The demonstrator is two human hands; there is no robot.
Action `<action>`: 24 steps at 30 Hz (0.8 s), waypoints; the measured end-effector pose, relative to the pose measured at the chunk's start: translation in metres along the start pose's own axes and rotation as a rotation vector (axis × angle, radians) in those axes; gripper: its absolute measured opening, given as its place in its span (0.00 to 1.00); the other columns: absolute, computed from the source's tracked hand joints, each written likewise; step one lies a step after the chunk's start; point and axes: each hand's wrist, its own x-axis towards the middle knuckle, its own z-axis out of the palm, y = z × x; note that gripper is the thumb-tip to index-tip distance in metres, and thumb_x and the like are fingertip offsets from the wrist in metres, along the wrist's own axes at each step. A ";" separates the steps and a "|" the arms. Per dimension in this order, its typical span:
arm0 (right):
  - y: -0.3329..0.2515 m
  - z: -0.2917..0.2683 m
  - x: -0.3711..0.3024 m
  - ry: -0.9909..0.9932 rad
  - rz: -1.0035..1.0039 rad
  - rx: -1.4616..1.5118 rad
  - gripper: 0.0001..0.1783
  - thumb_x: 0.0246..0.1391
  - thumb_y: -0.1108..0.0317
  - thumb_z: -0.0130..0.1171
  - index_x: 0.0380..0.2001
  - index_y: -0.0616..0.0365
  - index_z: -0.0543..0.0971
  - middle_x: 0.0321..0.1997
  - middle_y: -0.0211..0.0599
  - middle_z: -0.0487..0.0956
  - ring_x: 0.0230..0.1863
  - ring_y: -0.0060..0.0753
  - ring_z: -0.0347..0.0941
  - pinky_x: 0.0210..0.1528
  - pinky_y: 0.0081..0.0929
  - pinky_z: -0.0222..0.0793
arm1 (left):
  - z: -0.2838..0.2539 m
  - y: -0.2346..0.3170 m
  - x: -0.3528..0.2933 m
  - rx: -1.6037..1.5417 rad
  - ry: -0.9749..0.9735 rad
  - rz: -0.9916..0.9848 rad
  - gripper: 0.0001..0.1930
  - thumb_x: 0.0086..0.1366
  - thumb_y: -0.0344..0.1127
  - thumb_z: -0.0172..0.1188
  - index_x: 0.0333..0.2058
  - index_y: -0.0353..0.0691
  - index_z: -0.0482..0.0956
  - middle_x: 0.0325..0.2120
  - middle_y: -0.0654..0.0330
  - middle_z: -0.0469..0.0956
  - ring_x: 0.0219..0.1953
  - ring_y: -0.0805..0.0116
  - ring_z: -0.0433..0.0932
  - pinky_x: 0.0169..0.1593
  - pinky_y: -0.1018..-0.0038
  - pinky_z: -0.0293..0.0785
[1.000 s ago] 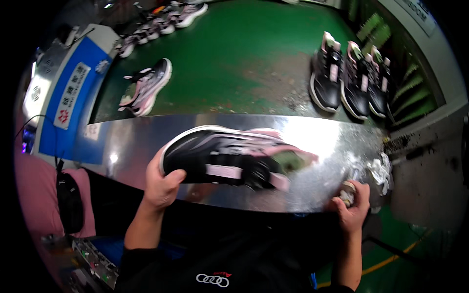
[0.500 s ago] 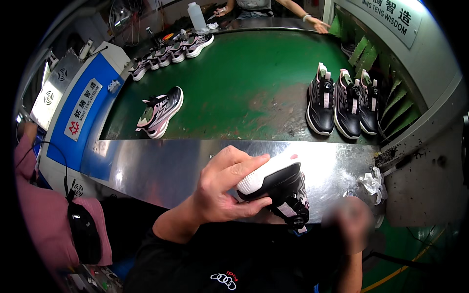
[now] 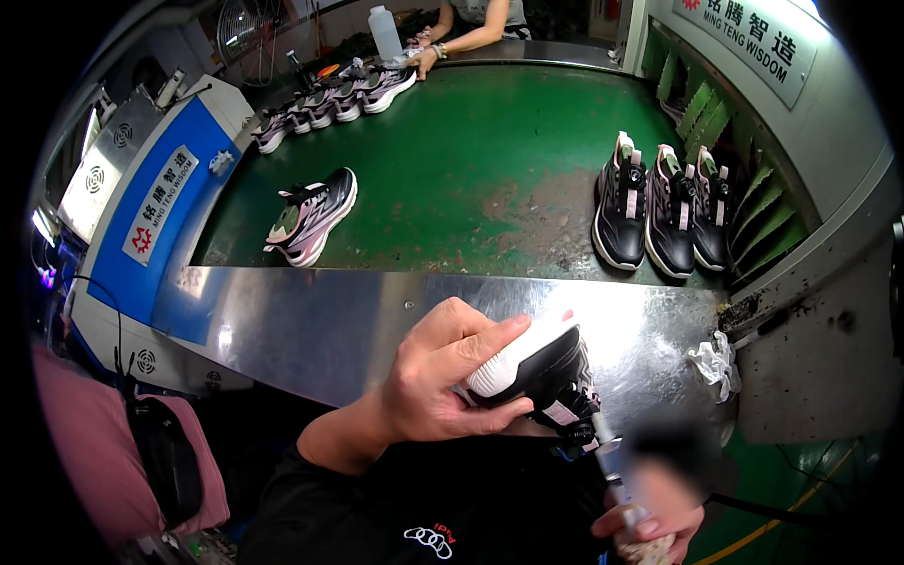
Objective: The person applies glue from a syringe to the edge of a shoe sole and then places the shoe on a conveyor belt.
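Note:
My left hand [image 3: 452, 372] grips a black sneaker [image 3: 551, 367] with a white sole, thumb and fingers pinching it around the toe end. The shoe is tilted above the metal ledge, with its laced upper and dial toward the lower right. Low at the right, my right hand [image 3: 669, 527] is closed around a slim, light-coloured stick-like tool [image 3: 614, 471]. The tool's pale upper end is close to the shoe's upper; I cannot tell whether they touch. A blurred patch covers part of this hand. Something beige and crumpled shows at its fingers.
Three black sneakers [image 3: 670, 217] stand at the right of the green belt [image 3: 452, 169], by the green flaps [image 3: 706, 118]. A single sneaker [image 3: 315, 217] lies at left. Behind it are a row of sneakers [image 3: 320, 105] and a white bottle [image 3: 384, 34]. Crumpled white tissue [image 3: 716, 363] lies at the metal ledge's [image 3: 320, 320] right end.
My right hand has moved down and left, and the slim tool now shows near the shoe. The shoe is slightly lower. Across the belt, a co-worker's hand has moved left to the row's end shoe.

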 end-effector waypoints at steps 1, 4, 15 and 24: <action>0.001 0.021 0.010 0.050 0.000 -0.052 0.25 0.42 0.55 0.66 0.39 0.62 0.75 0.27 0.38 0.78 0.25 0.33 0.75 0.31 0.30 0.61 | -0.002 -0.001 -0.003 0.009 0.002 -0.009 0.31 0.39 0.31 0.72 0.46 0.29 0.75 0.28 0.57 0.72 0.28 0.67 0.70 0.31 0.74 0.69; 0.003 0.011 0.023 -0.216 0.054 -0.046 0.27 0.46 0.52 0.62 0.44 0.60 0.72 0.30 0.43 0.77 0.29 0.36 0.73 0.29 0.30 0.59 | -0.003 -0.001 -0.003 -0.014 0.013 -0.003 0.31 0.39 0.31 0.72 0.46 0.30 0.75 0.28 0.58 0.72 0.28 0.67 0.70 0.31 0.74 0.69; 0.019 0.029 0.037 -0.112 0.062 -0.143 0.33 0.40 0.43 0.66 0.38 0.63 0.74 0.22 0.36 0.76 0.22 0.37 0.73 0.25 0.29 0.60 | -0.005 -0.008 -0.006 -0.044 0.010 0.037 0.31 0.40 0.35 0.72 0.44 0.26 0.75 0.29 0.56 0.74 0.28 0.68 0.69 0.30 0.76 0.65; 0.019 0.031 0.042 -0.127 0.079 -0.122 0.32 0.41 0.44 0.66 0.37 0.63 0.74 0.22 0.35 0.76 0.22 0.35 0.73 0.25 0.28 0.60 | -0.006 -0.010 -0.005 -0.051 0.005 0.037 0.31 0.40 0.35 0.72 0.44 0.26 0.75 0.29 0.56 0.74 0.27 0.68 0.69 0.29 0.75 0.64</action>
